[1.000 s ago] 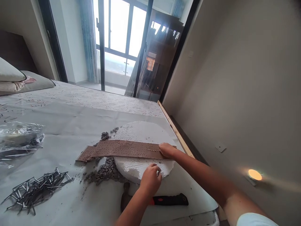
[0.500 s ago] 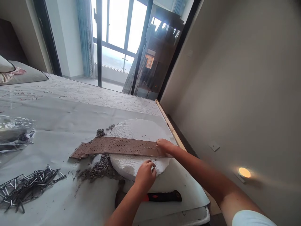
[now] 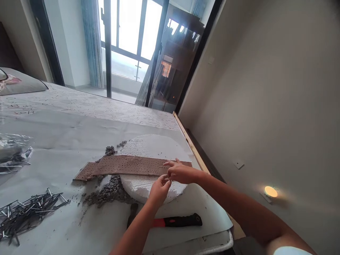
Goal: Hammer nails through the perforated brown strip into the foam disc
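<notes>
A brown strip full of small holes (image 3: 127, 165) lies across a round white foam slab (image 3: 152, 148) on the covered surface. My right hand (image 3: 180, 172) rests at the strip's right part, thumb and forefinger pinched, other fingers spread. My left hand (image 3: 159, 188) has come up against it, its fingertips pinched at the same spot on the strip's near edge. What the pinched fingers hold is too small to make out. A hammer with a red and black handle (image 3: 174, 221) lies just in front of the slab, under my left forearm.
Grey gravel (image 3: 108, 193) is heaped at the slab's left edge. A pile of long nails (image 3: 29, 209) lies at the near left, and a clear plastic bag (image 3: 13, 154) sits further left. A wooden edge (image 3: 190, 141) and a wall bound the right side.
My right hand lifted off the strip's end and shifted left into a pinch. My left hand rose from the slab's near edge and met it. The view drifted slightly right.
</notes>
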Available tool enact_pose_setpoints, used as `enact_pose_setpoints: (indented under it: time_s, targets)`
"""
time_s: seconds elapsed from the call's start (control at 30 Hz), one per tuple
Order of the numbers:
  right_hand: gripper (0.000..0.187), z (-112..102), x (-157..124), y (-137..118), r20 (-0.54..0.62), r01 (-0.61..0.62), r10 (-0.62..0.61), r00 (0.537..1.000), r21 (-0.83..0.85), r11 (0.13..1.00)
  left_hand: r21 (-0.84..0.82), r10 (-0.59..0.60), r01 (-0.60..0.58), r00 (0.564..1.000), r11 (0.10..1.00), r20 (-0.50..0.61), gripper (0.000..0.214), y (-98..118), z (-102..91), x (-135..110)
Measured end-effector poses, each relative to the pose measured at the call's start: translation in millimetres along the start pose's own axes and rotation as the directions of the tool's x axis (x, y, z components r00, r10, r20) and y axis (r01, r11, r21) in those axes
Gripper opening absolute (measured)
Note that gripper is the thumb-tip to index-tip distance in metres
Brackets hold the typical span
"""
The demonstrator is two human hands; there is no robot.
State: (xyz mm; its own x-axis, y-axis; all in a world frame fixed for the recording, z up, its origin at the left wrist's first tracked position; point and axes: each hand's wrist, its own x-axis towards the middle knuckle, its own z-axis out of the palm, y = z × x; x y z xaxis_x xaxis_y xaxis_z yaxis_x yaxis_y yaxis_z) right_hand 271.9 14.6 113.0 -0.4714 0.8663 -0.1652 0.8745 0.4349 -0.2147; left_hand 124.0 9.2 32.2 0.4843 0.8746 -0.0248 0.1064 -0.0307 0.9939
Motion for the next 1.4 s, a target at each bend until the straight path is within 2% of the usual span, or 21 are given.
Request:
enact_pose_setpoints:
  time_s: [0.1,0.17,0.2,0.23,0.3,0.37,0.4,0.47,0.57,0.7,0.77,0.8,0.87,0.93,1.0,1.07,1.17,1.2,1.27,1.33,1.4]
  targets:
    - [0.016,10,-9,-15,-0.038,-0.023,0.023,0.999,0.019,1.0,-0.138,-0.054,0.081,0.981,0.987,0.188,0.028,-4,2.4,2]
    - [0.024,12,-15,-14,-0.057,-0.054,0.063,0.996,0.149,0.987,-0.192,-0.079,0.117,0.977,0.974,0.2,0.029,-5,3.6,2]
    - [0.037,12,-18,-12,-0.066,-0.064,0.086,0.994,0.281,0.958,-0.222,-0.091,0.132,0.979,0.966,0.185,0.031,-5,3.7,1]
    - [0.053,12,-21,-8,-0.087,-0.063,0.114,0.99,0.448,0.892,-0.255,-0.103,0.142,0.982,0.956,0.16,0.032,-5,3.5,1]
    - [0.076,12,-28,-2,-0.127,-0.006,0.168,0.977,0.781,0.624,-0.315,-0.118,0.136,0.99,0.939,0.075,0.034,-3,2.7,1]
    - [0.082,14,-33,-1,-0.152,0.08,0.22,0.964,0.95,0.303,-0.335,-0.116,0.096,0.992,0.937,-0.042,0.036,-1,1.7,1]
    - [0.085,15,-35,-2,-0.153,0.107,0.244,0.958,0.976,0.189,-0.327,-0.105,0.065,0.989,0.943,-0.105,0.037,0,1.3,1]
    - [0.091,19,-39,-8,-0.125,0.115,0.27,0.955,0.992,0.053,-0.299,-0.067,0.0,0.975,0.954,-0.213,0.038,1,0.6,1]
    - [0.095,23,-42,-21,-0.101,0.13,0.273,0.957,0.988,-0.089,-0.273,-0.022,-0.068,0.949,0.96,-0.315,0.034,1,-0.6,2]
    - [0.094,25,-41,-30,-0.121,0.197,0.237,0.964,0.923,-0.33,-0.267,-0.006,-0.09,0.941,0.96,-0.339,0.03,3,-1.7,3]
    - [0.089,26,-39,-32,-0.111,0.208,0.248,0.962,0.89,-0.406,-0.175,0.041,-0.109,0.934,0.979,-0.356,0.03,6,-1.3,-1]
    - [0.087,27,-37,-33,-0.096,0.202,0.26,0.961,0.883,-0.423,-0.089,0.107,-0.149,0.924,0.985,-0.366,0.031,9,-0.7,-4]
    - [0.082,31,-34,-35,-0.057,0.183,0.294,0.954,0.888,-0.422,0.128,0.335,-0.31,0.889,0.942,-0.314,0.03,15,1.4,-13]
    - [0.082,36,-30,-39,-0.017,0.156,0.333,0.943,0.905,-0.396,0.315,0.562,-0.503,0.817,0.805,-0.132,0.028,19,4.4,-24]
    - [0.085,40,-27,-41,0.014,0.13,0.364,0.931,0.921,-0.367,0.431,0.657,-0.613,0.751,0.662,0.059,0.028,22,7.6,-33]
    - [0.088,42,-25,-42,0.039,0.107,0.38,0.924,0.929,-0.355,0.502,0.669,-0.649,0.723,0.572,0.172,0.029,22,10.0,-39]
    - [0.089,41,-24,-42,0.057,0.091,0.377,0.924,0.927,-0.364,0.54,0.679,-0.675,0.695,0.502,0.238,0.03,19,11.3,-40]
    - [0.089,41,-24,-42,0.057,0.091,0.371,0.927,0.924,-0.37,0.549,0.677,-0.666,0.7,0.505,0.227,0.029,18,11.2,-38]
    - [0.091,39,-24,-43,0.043,0.1,0.363,0.931,0.924,-0.369,0.586,0.652,-0.595,0.744,0.549,0.144,0.029,14,11.0,-34]
    - [0.092,39,-23,-43,0.025,0.101,0.363,0.932,0.94,-0.324,0.629,0.619,-0.505,0.784,0.591,0.049,0.03,11,11.5,-30]
    - [0.089,39,-23,-43,0.029,0.073,0.376,0.926,0.965,-0.254,0.644,0.622,-0.511,0.78,0.569,0.069,0.031,9,12.5,-27]
